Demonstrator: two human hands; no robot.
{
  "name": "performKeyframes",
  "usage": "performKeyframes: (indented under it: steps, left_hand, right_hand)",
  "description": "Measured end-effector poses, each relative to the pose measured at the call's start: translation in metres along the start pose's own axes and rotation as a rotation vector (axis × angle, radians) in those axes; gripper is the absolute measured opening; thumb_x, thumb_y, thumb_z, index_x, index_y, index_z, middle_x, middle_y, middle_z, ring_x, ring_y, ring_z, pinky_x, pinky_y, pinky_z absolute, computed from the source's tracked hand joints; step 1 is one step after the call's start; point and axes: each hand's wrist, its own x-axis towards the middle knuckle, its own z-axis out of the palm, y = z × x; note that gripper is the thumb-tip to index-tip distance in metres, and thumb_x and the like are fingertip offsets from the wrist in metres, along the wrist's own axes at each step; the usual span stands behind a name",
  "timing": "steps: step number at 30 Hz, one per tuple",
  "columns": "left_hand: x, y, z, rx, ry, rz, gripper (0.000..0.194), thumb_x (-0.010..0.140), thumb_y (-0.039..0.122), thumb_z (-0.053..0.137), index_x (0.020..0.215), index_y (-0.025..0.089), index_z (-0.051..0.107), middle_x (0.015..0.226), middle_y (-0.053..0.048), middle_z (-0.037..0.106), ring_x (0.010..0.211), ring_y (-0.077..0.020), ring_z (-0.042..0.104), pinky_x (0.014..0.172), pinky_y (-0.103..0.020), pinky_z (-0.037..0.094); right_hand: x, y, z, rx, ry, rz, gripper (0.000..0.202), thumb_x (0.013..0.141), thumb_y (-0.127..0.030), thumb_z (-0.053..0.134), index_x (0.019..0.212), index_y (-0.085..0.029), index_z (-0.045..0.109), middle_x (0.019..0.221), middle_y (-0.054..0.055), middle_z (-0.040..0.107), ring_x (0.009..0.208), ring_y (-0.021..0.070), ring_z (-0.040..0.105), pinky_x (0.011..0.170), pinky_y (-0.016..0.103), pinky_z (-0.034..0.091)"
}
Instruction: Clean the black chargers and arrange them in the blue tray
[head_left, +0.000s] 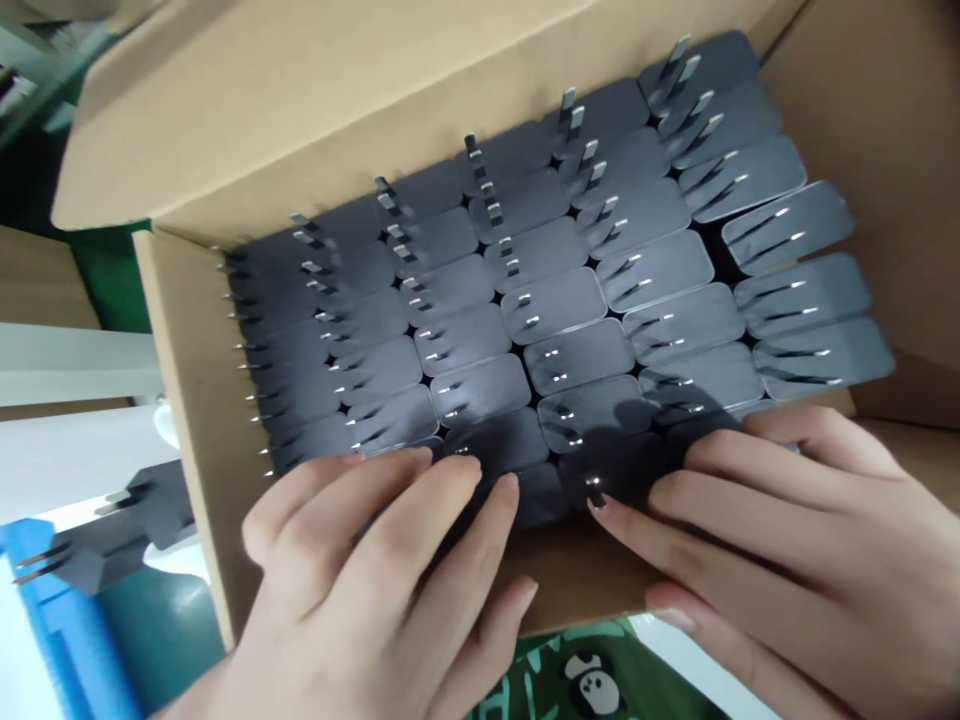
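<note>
Rows of black power adapters (559, 305) stand packed side by side in a cardboard box (300, 110), their two-pin prongs pointing up. My left hand (375, 590) reaches over the near side, fingers extended, with its fingertips on the adapters of the nearest row. To its right, my right hand (802, 560) lies over the same row with fingers stretched out. Its index fingertip is by the prongs of one adapter. Both hands rest from above and do not grasp an adapter. Parts of the nearest row are hidden under my fingers.
Left of the box, more black adapters (97, 550) lie near a blue object (67, 620). The box's far flap (112, 150) is folded outward. At the right end, a dark gap separates some adapters. Green cloth with a panda print (592, 685) shows below the box.
</note>
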Motion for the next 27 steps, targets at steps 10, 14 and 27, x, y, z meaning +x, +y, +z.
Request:
performKeyframes:
  steps: [10,14,27]
  left_hand:
    - [-0.005,0.003,0.005,-0.060,-0.027,0.021,0.034,0.093,0.033,0.057,0.123,0.021,0.067,0.125,-0.008,0.054,0.108,-0.0275,0.050,0.103,-0.046,0.031]
    - [-0.004,0.002,-0.002,-0.066,0.045,0.017,0.025,0.089,0.026,0.066,0.113,0.019,0.069,0.117,-0.005,0.062,0.106,-0.0211,0.055,0.108,-0.038,0.035]
    - [-0.001,0.003,0.001,-0.088,-0.035,0.121,0.021,0.096,0.016,0.043,0.096,0.011,0.064,0.120,-0.011,0.070,0.133,-0.0307,0.050,0.120,-0.053,0.026]
  right_hand:
    - [-0.004,0.002,0.002,0.003,-0.015,0.014,0.027,0.103,-0.034,0.042,0.115,-0.025,0.065,0.090,-0.001,0.069,0.081,0.0180,0.057,0.079,0.041,0.033]
    - [-0.003,0.003,0.001,0.011,0.018,-0.014,0.028,0.103,-0.033,0.043,0.115,-0.023,0.066,0.088,0.000,0.069,0.082,0.0183,0.056,0.079,0.040,0.033]
    - [0.000,0.000,-0.009,0.000,-0.118,-0.065,0.026,0.102,-0.033,0.046,0.117,-0.021,0.064,0.088,0.002,0.064,0.084,0.0168,0.051,0.083,0.037,0.030]
